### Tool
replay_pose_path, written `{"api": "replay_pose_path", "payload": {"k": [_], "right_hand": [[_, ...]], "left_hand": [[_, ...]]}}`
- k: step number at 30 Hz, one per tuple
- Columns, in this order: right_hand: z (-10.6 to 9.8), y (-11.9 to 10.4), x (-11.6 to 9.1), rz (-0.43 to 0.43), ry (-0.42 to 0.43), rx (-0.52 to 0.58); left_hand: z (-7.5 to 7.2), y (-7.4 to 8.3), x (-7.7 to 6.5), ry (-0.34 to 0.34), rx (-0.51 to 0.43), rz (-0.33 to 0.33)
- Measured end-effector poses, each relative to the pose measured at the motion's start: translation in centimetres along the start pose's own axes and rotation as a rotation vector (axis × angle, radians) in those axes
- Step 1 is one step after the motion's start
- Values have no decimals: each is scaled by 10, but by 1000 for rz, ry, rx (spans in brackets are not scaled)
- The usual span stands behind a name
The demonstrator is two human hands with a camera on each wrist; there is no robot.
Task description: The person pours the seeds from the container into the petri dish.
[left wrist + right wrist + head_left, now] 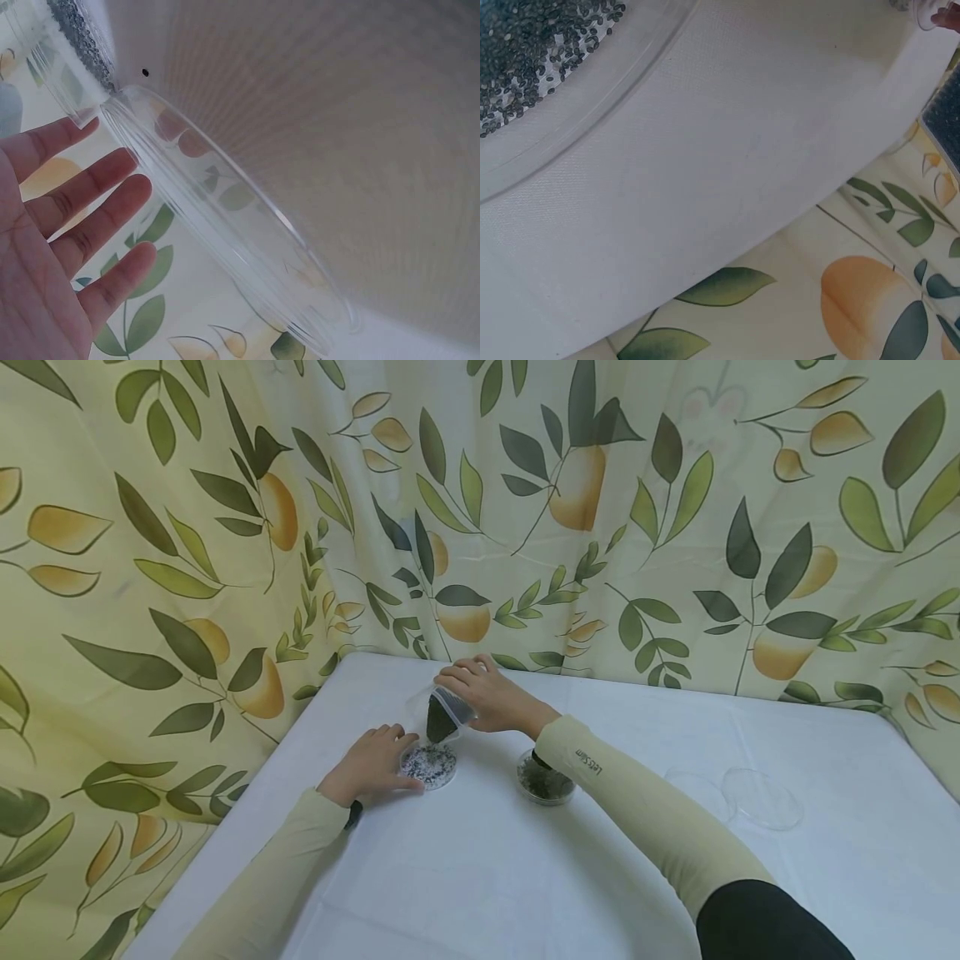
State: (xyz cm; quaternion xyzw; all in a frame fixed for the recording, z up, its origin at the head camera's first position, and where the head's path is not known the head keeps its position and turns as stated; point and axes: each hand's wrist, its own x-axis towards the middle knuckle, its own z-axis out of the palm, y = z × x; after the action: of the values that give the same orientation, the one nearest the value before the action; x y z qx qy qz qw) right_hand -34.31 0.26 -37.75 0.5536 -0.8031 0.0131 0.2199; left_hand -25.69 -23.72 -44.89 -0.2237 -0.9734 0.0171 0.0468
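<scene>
In the head view, my right hand (491, 693) grips a clear plastic cup (453, 706) of dark seeds and tilts it over a clear round dish (429, 766) holding white and dark grains. On that dish's left side lies my left hand (375, 764), thumb near the front and fingers behind. The left wrist view shows its fingers (112, 217) spread and fairly straight, one tip touching the dish edge. Under the right forearm sits a second dish (546, 779) of dark seeds. Part of the cup (945, 120) shows at the right wrist view's edge.
Two clear empty round lids or dishes (763, 799) lie on the white-covered table (465, 877) at the right. Another clear round piece (225, 217) is close below the left wrist. A leaf-patterned curtain (525, 568) hangs behind the table.
</scene>
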Motion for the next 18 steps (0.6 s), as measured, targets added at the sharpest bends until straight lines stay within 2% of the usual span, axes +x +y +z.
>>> {"api": "replay_pose_path", "payload": {"k": [7, 18], "right_hand": [[1, 0, 0, -3, 13, 11], [-1, 1, 1, 8, -15, 11]], "left_hand": [[2, -1, 0, -9, -33, -13], [1, 0, 0, -10, -39, -17]]}}
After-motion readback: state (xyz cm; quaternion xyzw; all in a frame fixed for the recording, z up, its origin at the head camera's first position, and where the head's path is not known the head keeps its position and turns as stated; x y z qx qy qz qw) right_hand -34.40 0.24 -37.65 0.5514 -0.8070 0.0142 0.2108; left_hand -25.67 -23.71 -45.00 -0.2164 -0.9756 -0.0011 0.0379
